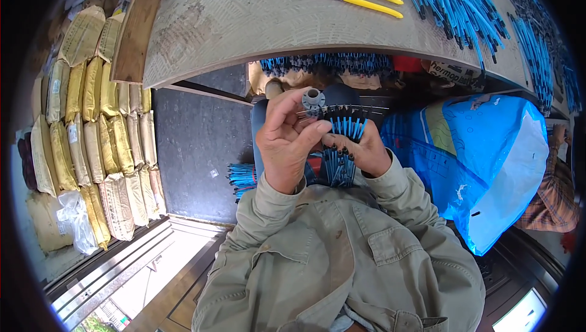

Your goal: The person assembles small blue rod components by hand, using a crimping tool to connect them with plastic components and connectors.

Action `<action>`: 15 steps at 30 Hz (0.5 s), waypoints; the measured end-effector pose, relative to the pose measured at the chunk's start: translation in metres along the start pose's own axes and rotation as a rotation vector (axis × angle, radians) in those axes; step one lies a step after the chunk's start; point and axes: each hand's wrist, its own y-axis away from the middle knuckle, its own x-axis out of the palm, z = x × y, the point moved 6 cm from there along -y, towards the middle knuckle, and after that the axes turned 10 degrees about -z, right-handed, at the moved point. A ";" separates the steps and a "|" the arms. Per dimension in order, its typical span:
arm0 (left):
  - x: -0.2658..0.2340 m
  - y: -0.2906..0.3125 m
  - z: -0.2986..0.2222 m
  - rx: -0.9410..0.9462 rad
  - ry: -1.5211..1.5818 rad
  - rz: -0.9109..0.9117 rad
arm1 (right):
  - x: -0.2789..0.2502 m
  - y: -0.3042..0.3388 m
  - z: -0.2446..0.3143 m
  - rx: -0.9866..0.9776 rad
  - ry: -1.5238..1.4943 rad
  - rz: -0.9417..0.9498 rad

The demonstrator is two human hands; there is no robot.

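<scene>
In front of my chest, my left hand (pixel 285 139) is closed, its fingers around a grey plastic hub (pixel 314 101) with a round hole in its top. Its thumb reaches to the blue rods beside the hub. Closed on a fan of thin blue rods (pixel 348 127) with dark ends is my right hand (pixel 370 150). Thin metal wires (pixel 372 107) stick out past the rods on both sides of the hub. More blue rods with black tips (pixel 339 167) lie below, over my lap. Where the rods meet the hub is partly hidden by my fingers.
Yellow-handled pliers (pixel 369 1) lie on the worn table (pixel 244 20), with a heap of blue rods (pixel 455 2) at its right. A large blue plastic sack (pixel 482 149) stands to my right. Filled sacks (pixel 91 100) are stacked at left. Another person's plaid sleeve (pixel 557 194) shows at far right.
</scene>
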 end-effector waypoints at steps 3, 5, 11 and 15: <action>-0.002 0.000 -0.002 0.016 -0.040 -0.069 | 0.005 0.001 0.002 -0.027 0.031 0.015; -0.002 0.001 -0.008 0.163 -0.106 -0.069 | 0.004 0.002 0.003 -0.041 0.046 0.020; -0.002 0.004 -0.013 0.226 -0.140 -0.072 | 0.006 0.001 -0.001 0.024 0.025 0.177; -0.008 0.004 -0.004 -0.034 -0.104 -0.082 | 0.009 0.002 0.007 -0.047 -0.118 0.103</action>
